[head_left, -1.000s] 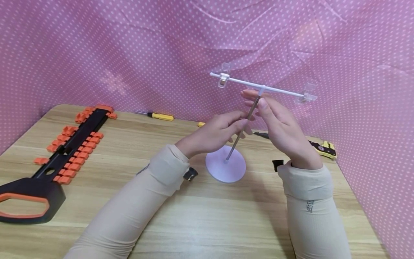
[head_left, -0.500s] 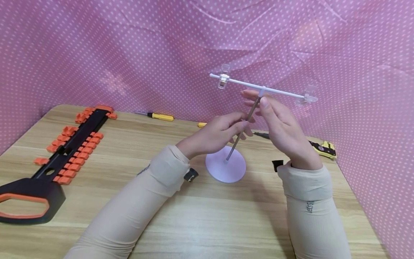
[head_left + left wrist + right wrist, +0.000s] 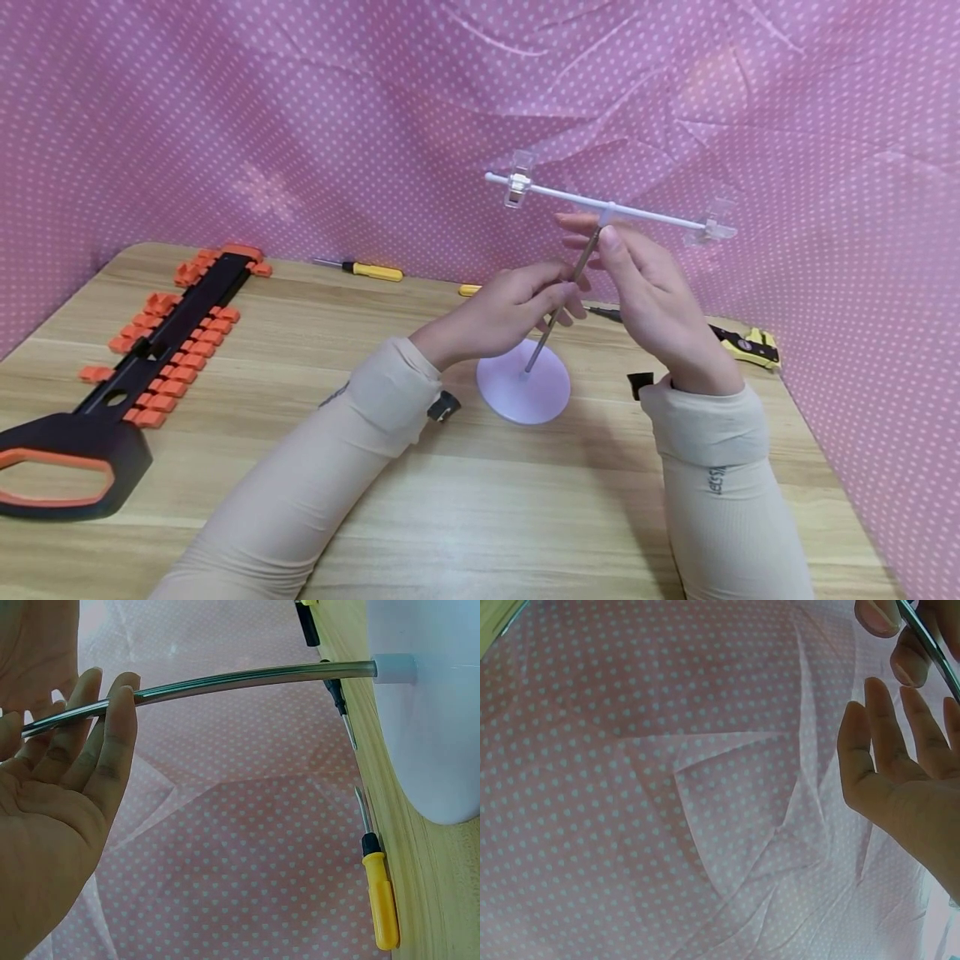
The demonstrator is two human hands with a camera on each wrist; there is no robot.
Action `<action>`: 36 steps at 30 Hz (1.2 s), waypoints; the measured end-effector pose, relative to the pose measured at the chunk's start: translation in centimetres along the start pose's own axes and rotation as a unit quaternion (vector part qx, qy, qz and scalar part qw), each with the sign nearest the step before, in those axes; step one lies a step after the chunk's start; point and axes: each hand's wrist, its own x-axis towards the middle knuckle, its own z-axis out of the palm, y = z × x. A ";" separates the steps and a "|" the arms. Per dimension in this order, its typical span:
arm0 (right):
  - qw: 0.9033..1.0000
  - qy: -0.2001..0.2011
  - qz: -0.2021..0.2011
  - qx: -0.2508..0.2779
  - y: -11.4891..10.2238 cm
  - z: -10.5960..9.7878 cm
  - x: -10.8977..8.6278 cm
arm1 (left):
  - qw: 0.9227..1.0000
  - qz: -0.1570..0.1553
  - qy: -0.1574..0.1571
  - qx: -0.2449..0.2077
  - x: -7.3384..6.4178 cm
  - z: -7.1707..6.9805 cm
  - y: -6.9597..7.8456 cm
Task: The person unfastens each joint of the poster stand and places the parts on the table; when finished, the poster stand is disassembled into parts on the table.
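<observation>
A stand with a round white base (image 3: 525,398), a thin metal rod (image 3: 547,333) and a white crossbar (image 3: 660,216) stands tilted in the head view. Clear clips (image 3: 517,188) sit near both ends of the crossbar. My left hand (image 3: 495,310) pinches the rod about midway; in the left wrist view the bare rod (image 3: 255,678) runs on to the base. Higher up, my right hand (image 3: 663,308) holds the rod's top just under the white T-joint (image 3: 609,212), thumb in front and fingers behind. The right wrist view shows these fingers (image 3: 885,742) but hides the thumb.
On the left of the wooden table (image 3: 480,533) lies a black rack (image 3: 183,310) with orange clips. A yellow screwdriver (image 3: 377,271) lies along the back edge. A black-and-yellow tool (image 3: 753,347) lies at the right, partly behind my right wrist. A pink dotted curtain (image 3: 300,125) surrounds the table.
The crossbar's left end has dipped slightly and its left clip sits a little lower. My right hand has shifted slightly left; my left hand has barely moved.
</observation>
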 end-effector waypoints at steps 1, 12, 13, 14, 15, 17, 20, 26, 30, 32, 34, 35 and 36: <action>1.000 0.001 0.000 0.000 0.0 0.0 0.0 | 1.000 0.001 0.000 -0.001 0.0 0.0 0.0; 1.000 0.011 -0.003 -0.005 0.1 0.1 0.0 | 1.000 0.010 0.002 0.000 0.1 0.1 0.0; 1.000 0.012 -0.003 -0.006 0.1 0.1 0.0 | 1.000 0.010 0.002 -0.001 0.1 0.1 0.0; 1.000 0.013 -0.003 -0.007 0.1 0.1 0.0 | 1.000 0.011 0.002 -0.001 0.1 0.1 0.0; 1.000 0.014 -0.002 -0.008 0.0 0.1 0.0 | 1.000 0.011 0.002 -0.001 0.1 0.1 0.0; 1.000 0.015 -0.002 -0.009 0.0 0.1 0.0 | 1.000 0.012 0.002 -0.001 0.1 0.1 0.0; 1.000 0.017 -0.002 -0.009 0.0 0.1 0.0 | 1.000 0.014 0.004 0.002 0.1 0.2 0.0; 1.000 0.021 -0.004 -0.009 0.1 0.2 0.0 | 1.000 0.013 0.006 0.005 0.1 0.2 0.0; 1.000 0.021 -0.008 -0.011 0.1 0.3 0.1 | 1.000 0.013 0.006 0.010 0.1 0.2 0.0; 1.000 0.021 -0.008 -0.011 0.1 0.3 0.1 | 1.000 0.014 0.007 0.013 0.1 0.2 0.0; 1.000 0.022 -0.007 -0.012 0.1 0.3 0.1 | 1.000 0.016 0.008 0.014 0.1 0.2 0.0; 1.000 0.022 -0.007 -0.012 0.1 0.3 0.1 | 1.000 0.017 0.009 0.014 0.1 0.2 0.0; 1.000 0.022 -0.007 -0.012 0.1 0.3 0.1 | 1.000 0.017 0.009 0.014 0.1 0.2 0.0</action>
